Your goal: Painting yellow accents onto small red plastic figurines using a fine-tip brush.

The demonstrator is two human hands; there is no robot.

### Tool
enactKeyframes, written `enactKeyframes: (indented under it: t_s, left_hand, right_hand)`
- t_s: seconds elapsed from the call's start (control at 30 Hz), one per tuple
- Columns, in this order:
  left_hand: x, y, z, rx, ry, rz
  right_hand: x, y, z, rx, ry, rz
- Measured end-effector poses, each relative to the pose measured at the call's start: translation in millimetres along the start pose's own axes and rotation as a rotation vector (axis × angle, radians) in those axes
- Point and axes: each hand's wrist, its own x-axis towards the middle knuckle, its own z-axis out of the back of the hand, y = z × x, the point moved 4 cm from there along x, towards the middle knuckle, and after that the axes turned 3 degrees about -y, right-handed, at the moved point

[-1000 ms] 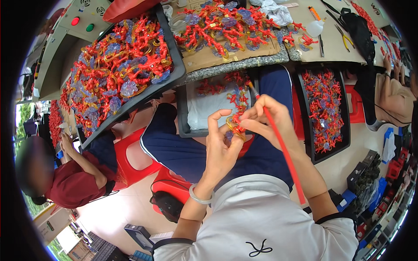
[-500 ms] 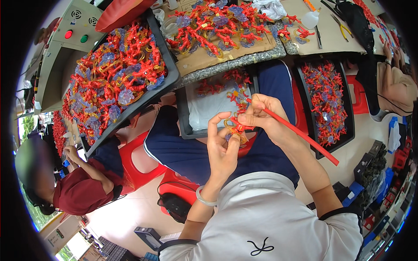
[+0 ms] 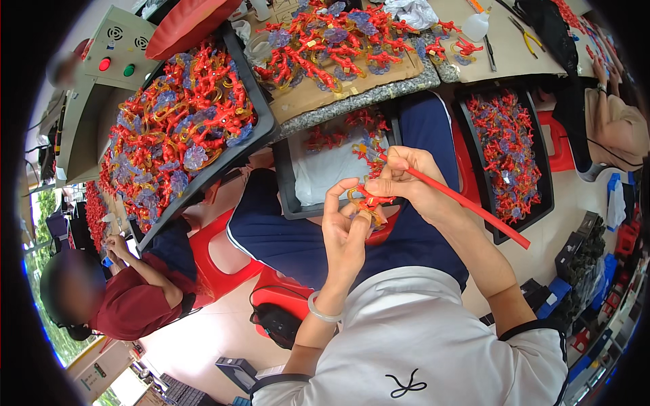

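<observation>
My left hand (image 3: 347, 233) is raised palm-up over the lap, fingers curled around a small red plastic figurine with a yellowish ring (image 3: 369, 204); the piece sits at the fingertips, pinched from below. My right hand (image 3: 405, 179) is closed on a long thin red brush handle (image 3: 467, 206), held like a pen; the handle runs down and away to the right past the wrist. The brush tip touches or sits just above the figurine; I cannot tell which.

Just beyond both hands, a shallow dark tray with a white liner (image 3: 311, 179) rests on the lap, a few red pieces in its far corner. Right of the right hand, well apart, a black tray of red and lilac figurines (image 3: 504, 159). Far left of the left hand, a large tilted black tray heaped with the same figurines (image 3: 179, 125). Beyond the lap tray, a sheet of brown cardboard (image 3: 318, 95) on the tabletop carries more figurines.

A person in a dark red shirt (image 3: 132, 301) sits low at the left.
</observation>
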Motion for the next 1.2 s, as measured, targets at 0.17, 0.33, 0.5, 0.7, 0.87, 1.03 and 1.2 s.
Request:
enactKeyframes:
  t_s: [0.17, 0.33, 0.5, 0.7, 0.87, 1.03, 1.2]
  left_hand:
    - [-1, -5, 1, 0.174, -0.01, -0.157]
    - [-2, -6, -1, 0.447, -0.012, -0.401]
    - [-2, -12, -2, 0.553, 0.005, -0.38]
    - [3, -13, 1, 0.521, 0.045, -0.196]
    - [2, -19, -1, 0.569, 0.089, -0.367]
    - [1, -22, -5, 0.638, 0.083, -0.381]
    - [-4, -28, -10, 0.747, 0.086, -0.544]
  right_hand:
    - [-1, 0, -3, 0.133, 0.024, 0.006]
    - [-2, 2, -5, 0.168, 0.066, 0.208]
    - [-9, 20, -9, -0.217, 0.042, 0.584]
    - [-15, 30, -15, -0.548, 0.029, 0.642]
    - [-5, 12, -4, 0.08, 0.082, 0.357]
    - [-3, 8, 1, 0.203, 0.138, 0.261]
    - [-3, 8, 0, 0.206, 0.174, 0.321]
